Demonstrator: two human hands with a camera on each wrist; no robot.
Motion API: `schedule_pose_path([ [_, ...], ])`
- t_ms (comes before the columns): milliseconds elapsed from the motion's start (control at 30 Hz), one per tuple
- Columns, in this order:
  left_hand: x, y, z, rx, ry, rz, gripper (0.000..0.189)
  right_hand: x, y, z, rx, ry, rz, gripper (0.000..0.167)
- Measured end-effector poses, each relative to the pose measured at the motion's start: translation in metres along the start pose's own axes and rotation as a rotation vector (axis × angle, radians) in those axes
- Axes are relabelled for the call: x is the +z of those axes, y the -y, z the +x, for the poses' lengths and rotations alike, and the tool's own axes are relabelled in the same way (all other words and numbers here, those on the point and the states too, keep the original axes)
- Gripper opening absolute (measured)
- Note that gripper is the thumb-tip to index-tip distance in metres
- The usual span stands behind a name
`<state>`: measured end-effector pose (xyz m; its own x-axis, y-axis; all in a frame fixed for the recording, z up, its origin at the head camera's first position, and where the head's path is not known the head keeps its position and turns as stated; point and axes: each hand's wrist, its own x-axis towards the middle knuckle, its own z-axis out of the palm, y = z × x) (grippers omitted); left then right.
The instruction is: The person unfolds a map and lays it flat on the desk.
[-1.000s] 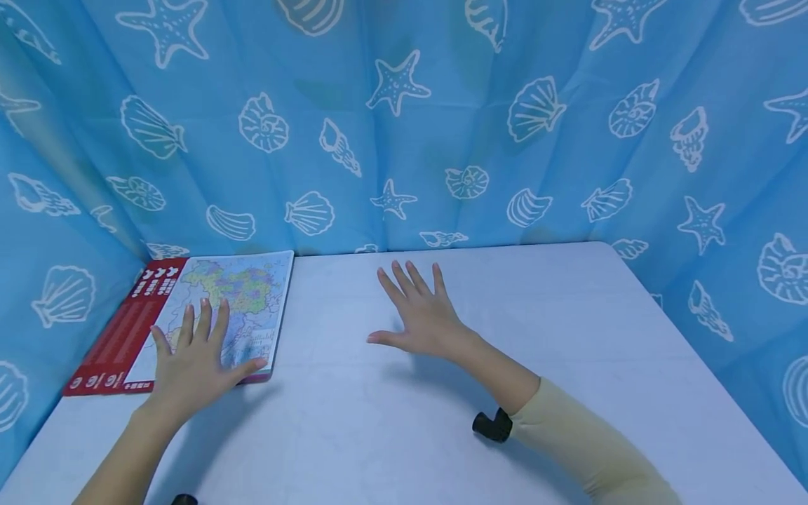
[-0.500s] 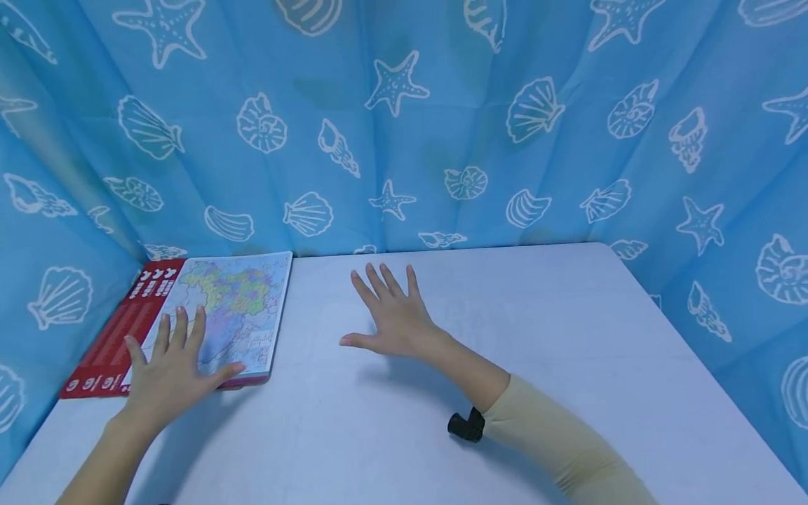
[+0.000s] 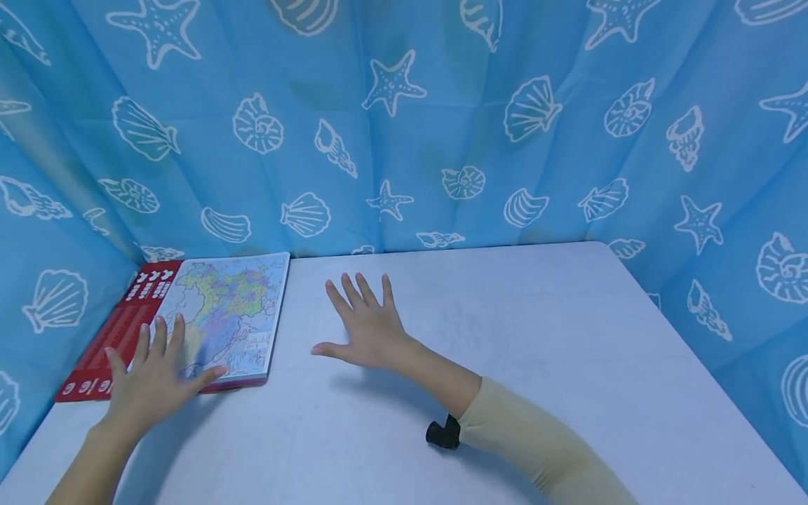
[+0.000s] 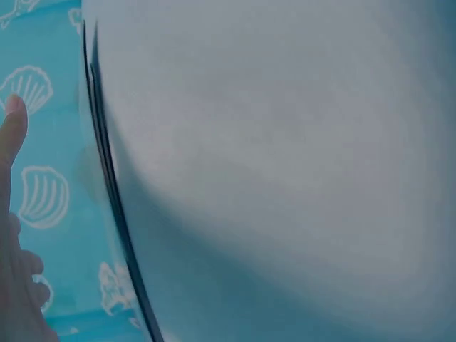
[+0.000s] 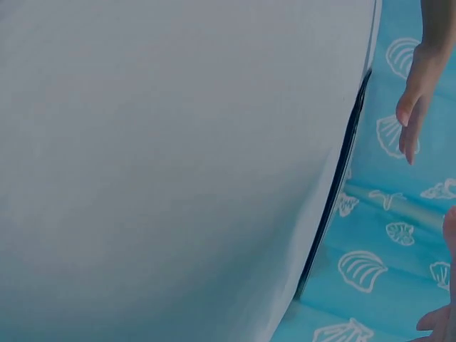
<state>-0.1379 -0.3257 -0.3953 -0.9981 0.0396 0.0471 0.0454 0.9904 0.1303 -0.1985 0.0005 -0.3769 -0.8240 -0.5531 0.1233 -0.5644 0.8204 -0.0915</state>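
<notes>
In the head view my left hand (image 3: 148, 389) hovers with spread fingers over the near left part of a coloured map sheet (image 3: 243, 301). The sheet lies on the white table, with a red printed strip (image 3: 120, 330) along its left side. To the right of the sheet, my right hand (image 3: 369, 337) is held above the table, fingers spread and palm down, holding nothing. At the left wrist view's edge, part of the left hand (image 4: 18, 271) shows. The right wrist view catches my left hand (image 5: 420, 92) at upper right and a sliver of my right hand (image 5: 442, 320) below.
A white-covered table (image 3: 536, 337) spreads across the head view. Blue curtains (image 3: 404, 140) with shell and starfish prints hang behind it and at both sides. A small black device (image 3: 444, 433) sits under my right forearm, by the beige sleeve (image 3: 536, 442).
Both hands have drifted left and slightly nearer, fingers still spread. The left hand has uncovered more of the map. The head view has shifted a little; the map stays in place on the table.
</notes>
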Motion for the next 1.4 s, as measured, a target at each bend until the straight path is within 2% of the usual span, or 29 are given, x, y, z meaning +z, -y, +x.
schedule_pose_path([
  [167, 0.002, 0.006, 0.001, -0.011, 0.029, -0.004, 0.114, 0.003, 0.008, 0.002, 0.006, 0.01, -0.018, 0.098],
  [400, 0.006, 0.02, -0.001, -0.048, 0.023, -0.029, 0.113, 0.004, 0.019, 0.005, 0.007, 0.039, -0.018, 0.097],
  [600, 0.012, 0.034, -0.002, -0.045, 0.015, -0.039, 0.114, 0.006, 0.03, 0.009, 0.0, 0.037, -0.021, 0.096],
  [833, 0.011, 0.044, -0.002, -0.049, 0.027, -0.058, 0.111, 0.01, 0.042, 0.015, -0.01, 0.036, 0.018, 0.095],
  [1100, 0.008, 0.048, 0.001, -0.079, 0.09, -0.095, 0.112, 0.017, 0.055, 0.021, -0.017, 0.053, 0.048, 0.093],
  [1400, 0.012, 0.058, -0.008, -0.137, 0.142, -0.114, 0.117, 0.031, 0.069, 0.033, -0.006, 0.097, 0.048, 0.093],
])
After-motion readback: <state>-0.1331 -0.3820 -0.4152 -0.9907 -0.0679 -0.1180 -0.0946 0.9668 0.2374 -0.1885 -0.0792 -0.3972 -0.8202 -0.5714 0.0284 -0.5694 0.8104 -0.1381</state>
